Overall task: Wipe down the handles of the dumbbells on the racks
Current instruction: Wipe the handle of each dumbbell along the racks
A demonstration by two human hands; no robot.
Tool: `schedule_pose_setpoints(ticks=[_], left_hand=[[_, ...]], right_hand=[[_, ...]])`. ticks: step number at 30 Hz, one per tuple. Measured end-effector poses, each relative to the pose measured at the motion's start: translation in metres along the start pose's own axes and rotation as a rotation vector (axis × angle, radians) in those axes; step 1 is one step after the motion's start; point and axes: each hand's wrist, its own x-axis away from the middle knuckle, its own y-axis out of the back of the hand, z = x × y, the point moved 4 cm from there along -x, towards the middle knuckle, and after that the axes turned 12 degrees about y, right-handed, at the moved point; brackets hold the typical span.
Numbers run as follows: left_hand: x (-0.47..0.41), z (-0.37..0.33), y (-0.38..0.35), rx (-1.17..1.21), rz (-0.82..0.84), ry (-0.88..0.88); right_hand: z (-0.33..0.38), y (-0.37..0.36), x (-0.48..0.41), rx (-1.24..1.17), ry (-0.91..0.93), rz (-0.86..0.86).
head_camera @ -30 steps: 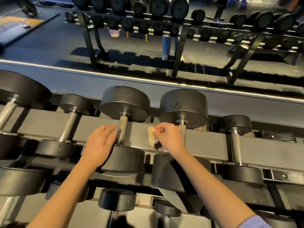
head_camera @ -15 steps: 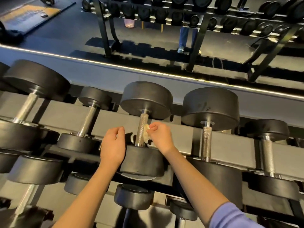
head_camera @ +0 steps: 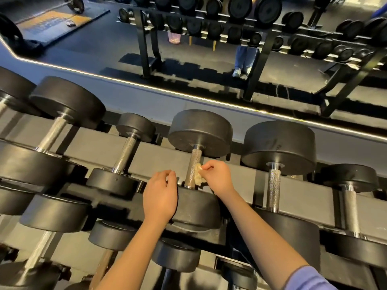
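A row of black dumbbells lies across the grey rack (head_camera: pixel 236 185). The middle dumbbell (head_camera: pixel 200 130) has a knurled steel handle (head_camera: pixel 192 167). My right hand (head_camera: pixel 216 176) pinches a small pale yellow cloth (head_camera: pixel 198 175) and holds it against the right side of that handle. My left hand (head_camera: pixel 160 195) hovers just left of the handle, over the near weight head, fingers loosely curled and holding nothing. To the right lies a bigger dumbbell with its handle (head_camera: pixel 274 190) bare; to the left a smaller one with its handle (head_camera: pixel 125 154) bare.
More dumbbells fill a lower shelf (head_camera: pixel 176 255) under my arms. Behind the rack a mirror shows another dumbbell rack (head_camera: pixel 257 65), a person's legs (head_camera: pixel 243 59) and a barbell on a floor mat (head_camera: pixel 52 24).
My right hand carried the cloth leftward from the bigger dumbbell's handle to the middle dumbbell's handle. My left hand came off that handle and now hovers beside it. The view shifted left.
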Motion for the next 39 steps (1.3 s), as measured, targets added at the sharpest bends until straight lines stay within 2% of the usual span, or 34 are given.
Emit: schedule_pose_setpoints(ticks=[3, 8, 14, 20, 23, 29, 34, 39], left_hand=[[-0.002, 0.0, 0.0, 0.025, 0.012, 0.048], [-0.003, 0.002, -0.001, 0.013, 0.013, 0.091], [-0.001, 0.0, 0.0, -0.004, -0.002, 0.11], [0.0, -0.004, 0.002, 0.005, 0.0, 0.108], [-0.001, -0.002, 0.002, -0.003, -0.006, 0.107], [-0.001, -0.001, 0.002, 0.012, -0.002, 0.112], [-0.001, -0.004, 0.001, -0.059, 0.029, 0.07], [-0.01, -0.008, 0.002, -0.174, 0.132, -0.108]], right_hand=[[0.0, 0.0, 0.001, -0.018, 0.002, 0.006], [0.004, -0.001, 0.01, -0.01, -0.058, 0.249], [0.011, -0.004, 0.006, 0.053, -0.045, 0.11], [0.008, 0.004, -0.008, -0.052, -0.062, -0.109], [0.008, 0.001, -0.007, -0.079, -0.011, -0.099], [0.007, -0.005, 0.002, -0.14, -0.001, 0.034], [0.01, -0.005, -0.007, 0.039, -0.04, 0.033], [0.009, -0.006, -0.009, 0.166, -0.115, 0.052]])
